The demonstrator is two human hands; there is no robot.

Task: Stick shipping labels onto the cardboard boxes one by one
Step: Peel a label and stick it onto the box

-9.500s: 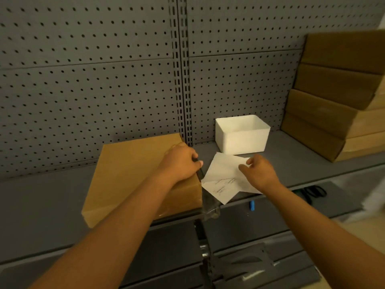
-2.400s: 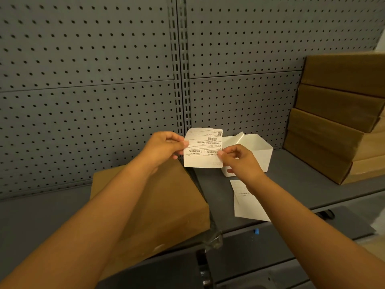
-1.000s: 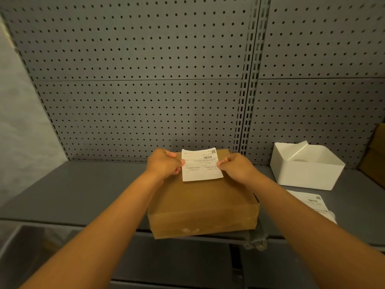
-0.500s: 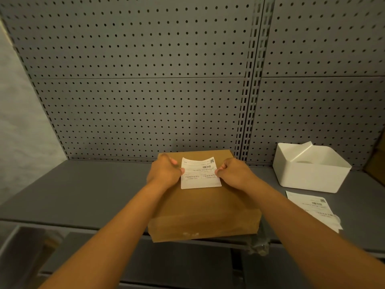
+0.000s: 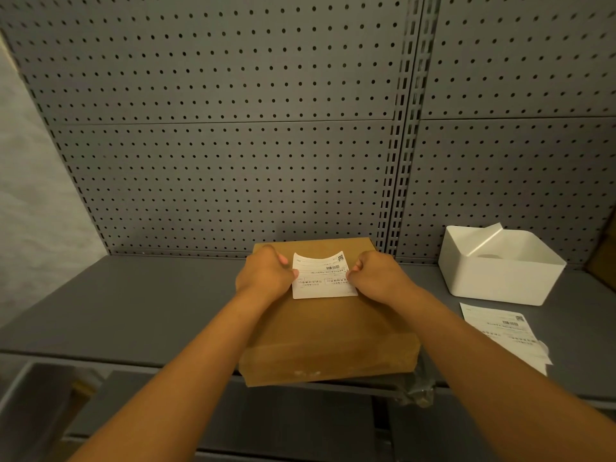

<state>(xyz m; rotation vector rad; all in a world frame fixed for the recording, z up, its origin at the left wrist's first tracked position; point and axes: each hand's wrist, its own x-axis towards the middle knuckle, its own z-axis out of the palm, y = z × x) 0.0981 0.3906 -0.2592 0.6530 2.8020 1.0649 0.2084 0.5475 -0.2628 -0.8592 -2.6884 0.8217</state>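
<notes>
Brown box [image 5: 333, 328], white printed label [image 5: 321, 278]

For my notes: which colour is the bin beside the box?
White, clearest in the head view: the bin.

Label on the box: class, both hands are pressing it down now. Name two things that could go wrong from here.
1. The label may crease: its far edge curls up off the box while the left hand and right hand pinch its sides.
2. The box juts past the shelf front edge, so hard pressing near that edge might tip it.
</notes>
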